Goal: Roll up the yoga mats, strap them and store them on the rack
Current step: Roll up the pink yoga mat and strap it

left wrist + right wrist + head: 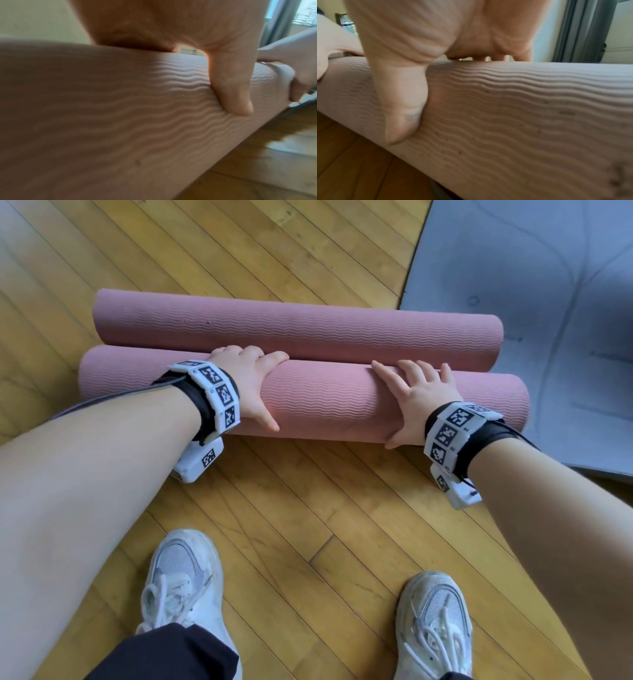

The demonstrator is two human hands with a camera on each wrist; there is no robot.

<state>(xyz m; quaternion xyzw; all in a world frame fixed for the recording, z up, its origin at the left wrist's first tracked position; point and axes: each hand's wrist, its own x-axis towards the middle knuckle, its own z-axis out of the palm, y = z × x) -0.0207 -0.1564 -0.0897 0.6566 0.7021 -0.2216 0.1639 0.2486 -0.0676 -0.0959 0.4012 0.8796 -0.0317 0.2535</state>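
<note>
Both hands grip the near pink roll, which lies crosswise at 12 o'clock from the person.

The near mat roll (pixel 325 402) rests on the wooden floor (pixel 274 508) with its long axis running 9 to 3 o'clock, touching a second pink roll (pixel 298 326) just beyond it. The left hand (pixel 245 381) holds it left of centre and the right hand (pixel 418 402) right of centre, each with fingers draped over the top and thumb down the near face, about equally near. A grey mat (pixel 531 302) lies flat at 2 o'clock. No strap or rack is in view; lifting evenly looks the likely need.
</note>
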